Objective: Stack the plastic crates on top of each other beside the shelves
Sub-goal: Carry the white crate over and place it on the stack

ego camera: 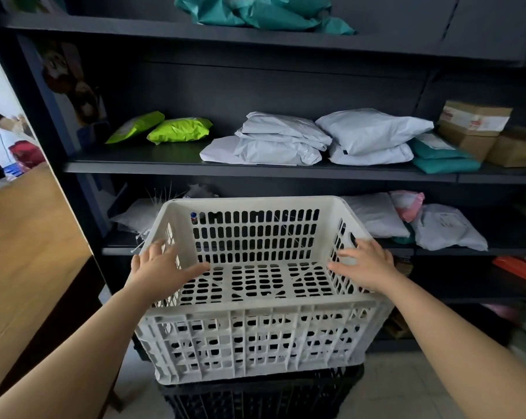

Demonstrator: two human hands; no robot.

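A white slotted plastic crate sits on top of a black plastic crate, right in front of the dark shelves. The white crate holds nothing. My left hand hovers over the crate's left rim with fingers spread and relaxed. Over the right rim, my right hand is spread the same way. Neither hand grips the rim; I cannot tell whether the palms touch it. Only the top of the black crate shows below the white one.
The shelves carry white, green and teal mail bags and cardboard boxes. A wooden table stands close on the left. Pale floor shows to the right of the crates.
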